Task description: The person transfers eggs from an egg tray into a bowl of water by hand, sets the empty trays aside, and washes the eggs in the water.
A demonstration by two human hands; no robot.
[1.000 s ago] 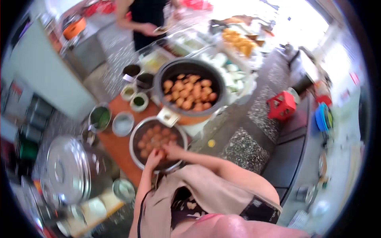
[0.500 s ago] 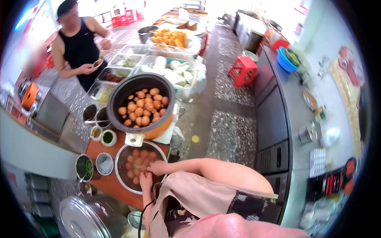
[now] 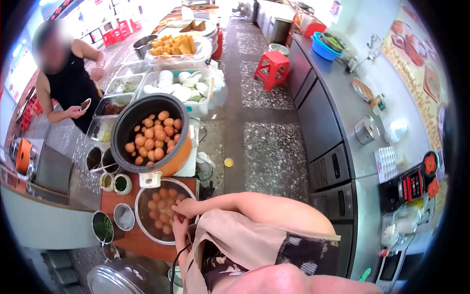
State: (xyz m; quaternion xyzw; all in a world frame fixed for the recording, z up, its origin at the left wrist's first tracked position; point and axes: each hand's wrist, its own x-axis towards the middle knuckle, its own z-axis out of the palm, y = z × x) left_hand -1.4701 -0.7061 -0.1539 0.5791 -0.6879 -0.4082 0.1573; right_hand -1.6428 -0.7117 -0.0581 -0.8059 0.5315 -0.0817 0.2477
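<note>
A wide steel bowl [image 3: 138, 223] of water with several brown eggs [image 3: 157, 205] stands on the reddish-brown table [image 3: 132, 243]. My left hand [image 3: 180, 226] is at the bowl's right side, its fingers bent together over the eggs. Just above it, my right hand [image 3: 186, 208] reaches in with curled fingers. The fingertips of both hands nearly meet, and what they hold, if anything, is too small to make out. Behind the bowl stands a large orange pot [image 3: 180, 156] with a dark inside, filled with several brown eggs [image 3: 155, 133].
Small containers [image 3: 122, 184] and a cup of greens [image 3: 103, 227] stand left of the bowl. A lidded steel pot [image 3: 110, 281] is at the bottom. Beyond are food trays [image 3: 113, 105] and a person [image 3: 73, 83] holding a small dish. A red stool [image 3: 272, 69] and steel counter [image 3: 342, 98] are right.
The camera view has swung, so the pot and bowl appear farther left. Both hands remain at the bowl's right side, close together. The other person now appears farther left.
</note>
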